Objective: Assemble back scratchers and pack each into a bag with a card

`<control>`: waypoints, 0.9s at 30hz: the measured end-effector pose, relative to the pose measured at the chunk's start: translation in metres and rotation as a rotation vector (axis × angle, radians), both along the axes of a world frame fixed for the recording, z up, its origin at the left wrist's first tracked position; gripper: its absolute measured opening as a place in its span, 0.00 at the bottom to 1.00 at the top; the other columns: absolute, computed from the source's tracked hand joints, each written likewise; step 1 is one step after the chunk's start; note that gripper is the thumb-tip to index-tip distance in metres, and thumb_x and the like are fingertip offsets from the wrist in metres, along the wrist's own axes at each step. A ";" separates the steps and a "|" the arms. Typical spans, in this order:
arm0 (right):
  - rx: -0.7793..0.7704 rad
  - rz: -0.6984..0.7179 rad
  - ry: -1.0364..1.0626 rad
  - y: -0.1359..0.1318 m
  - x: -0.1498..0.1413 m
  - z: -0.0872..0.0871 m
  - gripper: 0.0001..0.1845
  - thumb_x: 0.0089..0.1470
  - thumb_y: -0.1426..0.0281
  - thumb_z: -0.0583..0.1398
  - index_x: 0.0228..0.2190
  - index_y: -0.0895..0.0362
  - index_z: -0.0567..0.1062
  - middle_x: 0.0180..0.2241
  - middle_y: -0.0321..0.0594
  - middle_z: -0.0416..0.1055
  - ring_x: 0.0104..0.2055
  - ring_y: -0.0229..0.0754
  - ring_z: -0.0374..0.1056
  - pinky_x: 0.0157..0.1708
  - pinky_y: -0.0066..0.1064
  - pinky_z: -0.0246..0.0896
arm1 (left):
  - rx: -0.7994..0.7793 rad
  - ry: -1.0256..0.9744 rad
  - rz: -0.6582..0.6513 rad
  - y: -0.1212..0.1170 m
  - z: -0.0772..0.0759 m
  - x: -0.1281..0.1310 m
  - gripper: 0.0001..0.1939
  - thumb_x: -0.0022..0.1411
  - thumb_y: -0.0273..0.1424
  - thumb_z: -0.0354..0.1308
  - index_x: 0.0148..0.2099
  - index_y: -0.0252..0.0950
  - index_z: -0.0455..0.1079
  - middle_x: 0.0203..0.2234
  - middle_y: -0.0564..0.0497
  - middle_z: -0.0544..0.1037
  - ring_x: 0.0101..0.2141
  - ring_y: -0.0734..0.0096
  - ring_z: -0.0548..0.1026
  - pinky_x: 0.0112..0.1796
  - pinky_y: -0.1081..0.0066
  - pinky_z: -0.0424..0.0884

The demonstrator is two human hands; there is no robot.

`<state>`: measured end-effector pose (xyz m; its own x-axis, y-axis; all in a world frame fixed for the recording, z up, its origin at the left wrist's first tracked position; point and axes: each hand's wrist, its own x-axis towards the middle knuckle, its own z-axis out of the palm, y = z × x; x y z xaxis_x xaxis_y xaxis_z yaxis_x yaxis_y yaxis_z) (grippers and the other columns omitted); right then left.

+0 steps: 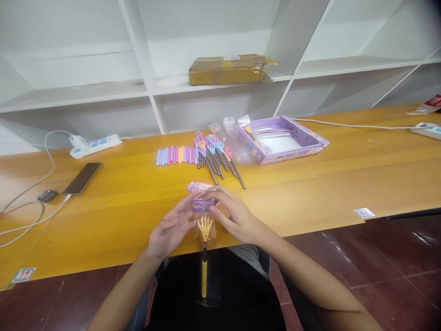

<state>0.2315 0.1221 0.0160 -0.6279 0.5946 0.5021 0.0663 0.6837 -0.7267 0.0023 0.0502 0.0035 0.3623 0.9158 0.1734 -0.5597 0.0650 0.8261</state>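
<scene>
A yellow hand-shaped back scratcher (205, 227) in a clear plastic bag hangs over the table's front edge, its handle pointing down towards my lap. The purple header card (204, 205) is at the top of the bag. My right hand (237, 216) pinches the card's right side, thumb in front and fingers arched over the top. My left hand (174, 230) holds the card's left side with fingers stretched towards its upper edge; its grip is partly hidden. Just behind my fingertips lie pink header cards (198, 185) on the table.
Farther back are loose back scratchers (215, 154), a row of coloured handle sleeves (177, 155), clear bags (237, 142) and a purple box (289, 154). At left are a phone (82, 178), a mouse (47, 196), cables and a power strip (96, 145). A carton (227, 70) sits on the shelf.
</scene>
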 end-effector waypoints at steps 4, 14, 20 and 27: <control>0.016 -0.075 0.082 0.003 -0.002 -0.008 0.16 0.77 0.68 0.56 0.60 0.48 0.76 0.59 0.46 0.76 0.64 0.49 0.72 0.66 0.50 0.69 | 0.024 0.019 0.020 0.000 -0.003 0.002 0.34 0.73 0.42 0.58 0.77 0.43 0.65 0.78 0.42 0.61 0.74 0.37 0.62 0.68 0.43 0.66; 0.180 -0.072 0.153 0.005 0.001 -0.006 0.16 0.74 0.72 0.57 0.47 0.50 0.85 0.44 0.42 0.85 0.56 0.50 0.77 0.58 0.53 0.73 | -0.109 0.130 0.188 -0.001 -0.019 0.003 0.35 0.76 0.38 0.64 0.79 0.54 0.58 0.68 0.42 0.76 0.63 0.51 0.78 0.61 0.53 0.74; 0.159 0.082 0.128 0.004 -0.004 -0.010 0.13 0.74 0.71 0.57 0.37 0.51 0.80 0.36 0.40 0.83 0.45 0.46 0.77 0.54 0.48 0.74 | -0.075 0.406 0.372 0.004 -0.028 0.002 0.18 0.72 0.43 0.69 0.56 0.39 0.81 0.54 0.43 0.86 0.52 0.56 0.83 0.55 0.62 0.76; -0.247 -0.118 0.229 -0.005 -0.020 -0.030 0.17 0.67 0.59 0.69 0.38 0.52 0.68 0.37 0.35 0.71 0.34 0.38 0.71 0.35 0.31 0.72 | -0.070 0.560 0.441 0.002 -0.019 0.005 0.20 0.69 0.50 0.69 0.44 0.36 0.80 0.37 0.46 0.87 0.38 0.60 0.83 0.47 0.63 0.79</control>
<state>0.2118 0.1171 -0.0143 -0.4356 0.7773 0.4539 -0.0499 0.4827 -0.8744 0.0073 0.0524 -0.0156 -0.0271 0.9996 0.0054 -0.0388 -0.0064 0.9992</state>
